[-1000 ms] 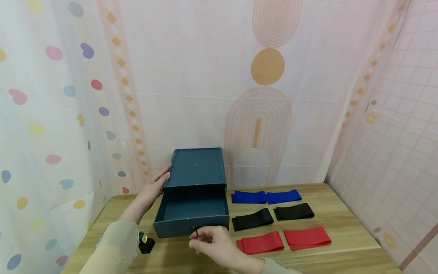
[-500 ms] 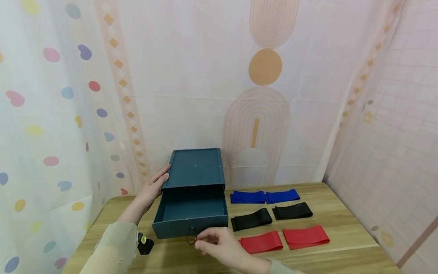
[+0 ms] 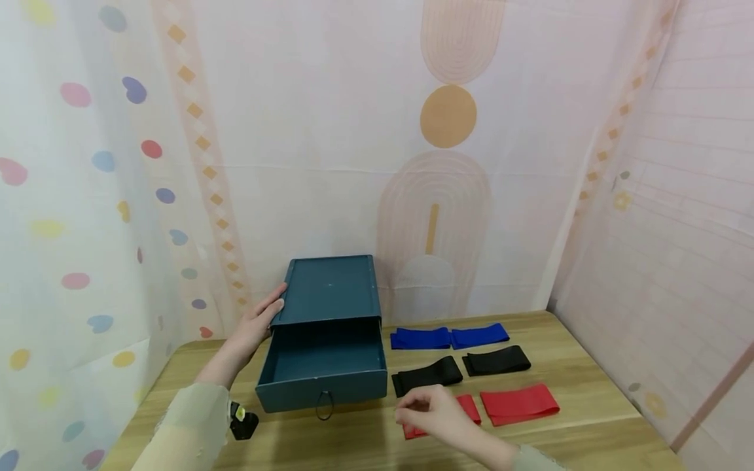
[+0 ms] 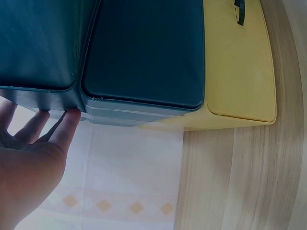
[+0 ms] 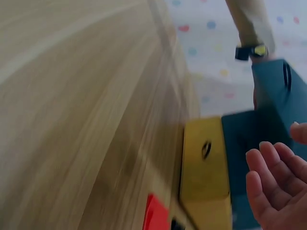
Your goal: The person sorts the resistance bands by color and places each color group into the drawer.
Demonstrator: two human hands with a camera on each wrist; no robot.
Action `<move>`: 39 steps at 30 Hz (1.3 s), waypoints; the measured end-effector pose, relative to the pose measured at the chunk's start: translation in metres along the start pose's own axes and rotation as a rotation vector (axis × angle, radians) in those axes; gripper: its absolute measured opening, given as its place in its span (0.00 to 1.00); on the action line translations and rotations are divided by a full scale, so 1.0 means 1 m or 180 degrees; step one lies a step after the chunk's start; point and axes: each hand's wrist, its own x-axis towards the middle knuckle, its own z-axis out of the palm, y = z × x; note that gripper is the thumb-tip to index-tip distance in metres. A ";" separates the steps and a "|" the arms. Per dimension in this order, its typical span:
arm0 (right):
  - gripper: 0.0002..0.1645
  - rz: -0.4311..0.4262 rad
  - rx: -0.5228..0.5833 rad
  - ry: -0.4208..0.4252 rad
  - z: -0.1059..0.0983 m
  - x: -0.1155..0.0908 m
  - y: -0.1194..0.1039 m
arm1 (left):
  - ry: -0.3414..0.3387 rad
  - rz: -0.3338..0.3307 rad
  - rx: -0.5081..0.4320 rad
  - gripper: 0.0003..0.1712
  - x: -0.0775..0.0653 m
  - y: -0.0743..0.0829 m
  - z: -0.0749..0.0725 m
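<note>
A teal drawer cabinet [image 3: 330, 288] stands at the back of the table with its top drawer [image 3: 347, 387] pulled out. A thin dark loop handle [image 3: 318, 407] hangs from the drawer's front, and the visible inside is bare. My left hand [image 3: 259, 324] rests against the cabinet's left side, fingertips on its upper edge; the left wrist view shows straight fingers [image 4: 64, 129] along that side. My right hand [image 3: 442, 418] hovers over a folded red band [image 3: 469, 407], partly hiding it. Its fingers [image 5: 270, 163] are loosely bent and hold nothing.
Beneath the open drawer sit another teal drawer [image 4: 148, 52] and a yellow one [image 4: 242, 72]. Right of the cabinet lie two blue bands [image 3: 421, 339], two black bands [image 3: 497, 361] and a second red band [image 3: 521, 403]. A patterned curtain [image 3: 318, 163] hangs behind the table.
My right hand has let go of the loop handle and moved right, over the nearer red band. The handle now hangs free. My left hand stays on the cabinet's side.
</note>
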 end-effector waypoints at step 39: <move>0.16 0.0610 -0.1545 0.0507 -0.118 -0.023 0.099 | -0.0020 -0.0001 -0.0029 0.35 0.002 0.000 0.001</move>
